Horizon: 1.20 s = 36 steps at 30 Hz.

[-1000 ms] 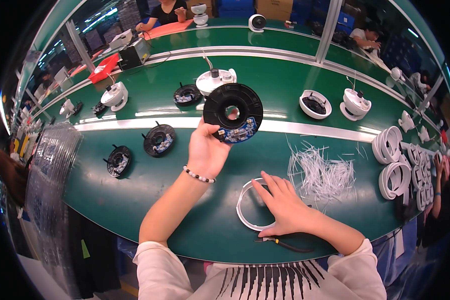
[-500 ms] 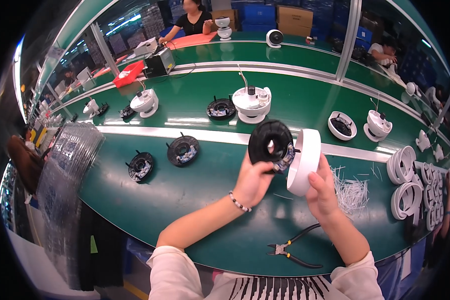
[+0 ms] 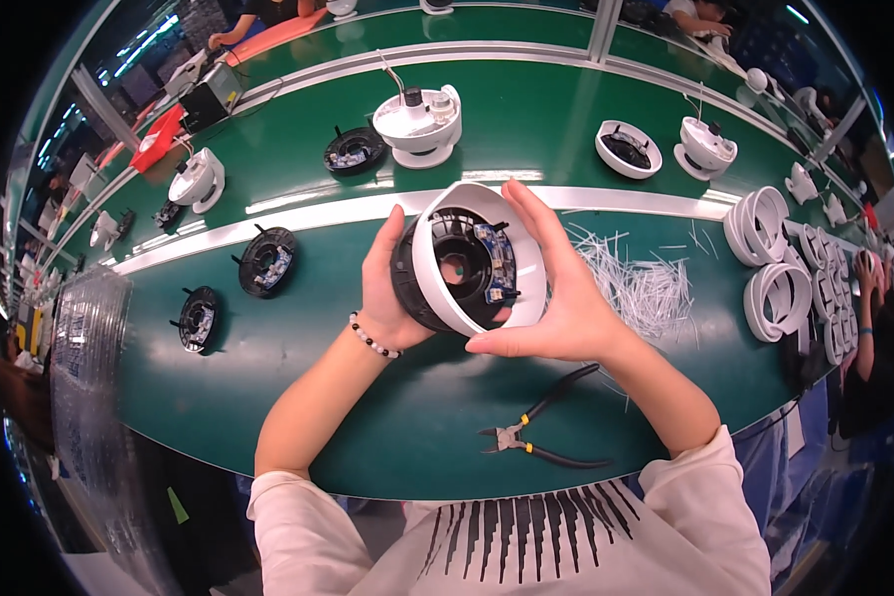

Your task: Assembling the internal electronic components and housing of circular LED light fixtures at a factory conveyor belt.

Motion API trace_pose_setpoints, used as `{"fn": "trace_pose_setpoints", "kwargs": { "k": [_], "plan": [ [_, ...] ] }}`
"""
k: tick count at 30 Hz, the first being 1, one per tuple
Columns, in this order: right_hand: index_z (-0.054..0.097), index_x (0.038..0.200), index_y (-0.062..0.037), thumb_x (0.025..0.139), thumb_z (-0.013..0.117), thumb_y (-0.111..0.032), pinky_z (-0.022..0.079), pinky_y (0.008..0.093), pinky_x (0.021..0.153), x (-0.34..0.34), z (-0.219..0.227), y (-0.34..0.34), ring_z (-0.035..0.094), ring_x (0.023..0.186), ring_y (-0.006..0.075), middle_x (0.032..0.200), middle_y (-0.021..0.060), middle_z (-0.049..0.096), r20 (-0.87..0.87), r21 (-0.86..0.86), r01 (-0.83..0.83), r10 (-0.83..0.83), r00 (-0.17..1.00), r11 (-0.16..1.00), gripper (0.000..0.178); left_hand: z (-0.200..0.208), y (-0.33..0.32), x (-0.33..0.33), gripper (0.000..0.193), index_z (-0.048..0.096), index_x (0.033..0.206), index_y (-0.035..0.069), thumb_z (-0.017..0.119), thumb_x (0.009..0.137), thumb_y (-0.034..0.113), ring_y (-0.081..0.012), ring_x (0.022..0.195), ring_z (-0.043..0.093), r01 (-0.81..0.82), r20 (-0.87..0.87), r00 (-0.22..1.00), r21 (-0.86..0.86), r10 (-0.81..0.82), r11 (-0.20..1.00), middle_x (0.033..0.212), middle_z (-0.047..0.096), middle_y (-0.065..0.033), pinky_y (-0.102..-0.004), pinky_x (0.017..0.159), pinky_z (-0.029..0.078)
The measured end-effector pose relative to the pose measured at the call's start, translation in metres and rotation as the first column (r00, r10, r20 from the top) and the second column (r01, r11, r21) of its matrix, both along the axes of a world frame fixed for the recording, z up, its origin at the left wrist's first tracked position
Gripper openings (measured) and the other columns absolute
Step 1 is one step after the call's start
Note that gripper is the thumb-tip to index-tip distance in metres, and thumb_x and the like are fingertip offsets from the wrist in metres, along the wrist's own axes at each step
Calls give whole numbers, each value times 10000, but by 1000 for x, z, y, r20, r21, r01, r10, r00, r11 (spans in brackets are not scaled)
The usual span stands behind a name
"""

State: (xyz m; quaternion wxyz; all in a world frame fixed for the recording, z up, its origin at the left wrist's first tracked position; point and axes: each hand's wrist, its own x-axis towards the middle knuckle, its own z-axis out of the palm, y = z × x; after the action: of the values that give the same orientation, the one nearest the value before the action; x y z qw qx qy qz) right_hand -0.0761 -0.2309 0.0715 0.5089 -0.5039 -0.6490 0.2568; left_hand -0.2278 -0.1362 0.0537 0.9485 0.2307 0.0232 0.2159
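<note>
My left hand (image 3: 387,293) grips a round black base with a circuit board (image 3: 459,266) from its left side. My right hand (image 3: 556,298) holds a white ring cover (image 3: 526,260) that now sits around that black base, fingers spread along its right rim. Both hands hold the piece up above the green table (image 3: 387,397), tilted toward me. Black pliers (image 3: 541,427) lie on the table just below my right wrist.
Two more black bases (image 3: 266,262) (image 3: 198,319) lie to the left. White dome housings (image 3: 419,121) (image 3: 707,147) stand further back. A pile of white cable ties (image 3: 641,283) and stacked white rings (image 3: 777,298) lie to the right. Other people work at the far edges.
My right hand picked a white ring off the table, brought it up beside the black base, and now the ring sits over the base, held close in both hands.
</note>
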Motion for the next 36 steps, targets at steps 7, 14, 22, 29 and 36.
{"fn": "trace_pose_setpoints", "kwargs": {
  "k": [7,14,22,29,36],
  "plan": [
    [117,1314,54,493,823,-341,290,389,979,-2,-3,-9,298,1192,339,1315,259,202,-56,-36,59,-61,997,998,1153,-8,-9,9,525,448,1173,29,306,853,421,-269,1002,515,-51,141,989,32,46,998,1119,518,-140,-425,875,427],
    [119,1323,15,476,824,-359,234,427,1000,-17,-8,-15,230,1217,358,1313,224,206,265,125,229,-255,930,965,1164,-12,-21,20,576,193,1345,121,245,884,462,-257,1174,377,-213,47,977,67,210,975,1302,336,-113,-398,974,339],
    [121,1294,48,402,826,-411,246,480,956,-8,-14,-5,258,1144,406,1285,240,203,298,90,237,-253,921,967,1226,-13,-31,31,826,40,1376,149,281,785,672,-236,1238,294,-332,94,942,421,323,844,1359,249,-111,-375,1023,259],
    [114,1329,25,448,804,-485,241,434,995,-14,-19,2,232,1221,357,1307,226,202,231,68,210,-220,948,975,1230,-20,-29,25,942,-22,1373,144,550,732,531,-242,1226,310,-416,164,906,519,391,747,1331,260,-116,-380,1008,289],
    [54,1337,33,485,772,-515,166,450,1021,-14,-8,6,137,1262,393,1373,251,90,354,227,178,-252,901,957,1241,-5,-20,20,825,94,1365,154,569,706,298,-239,1207,338,-368,161,928,269,335,890,1314,299,-105,-384,1004,304]
  ]
}}
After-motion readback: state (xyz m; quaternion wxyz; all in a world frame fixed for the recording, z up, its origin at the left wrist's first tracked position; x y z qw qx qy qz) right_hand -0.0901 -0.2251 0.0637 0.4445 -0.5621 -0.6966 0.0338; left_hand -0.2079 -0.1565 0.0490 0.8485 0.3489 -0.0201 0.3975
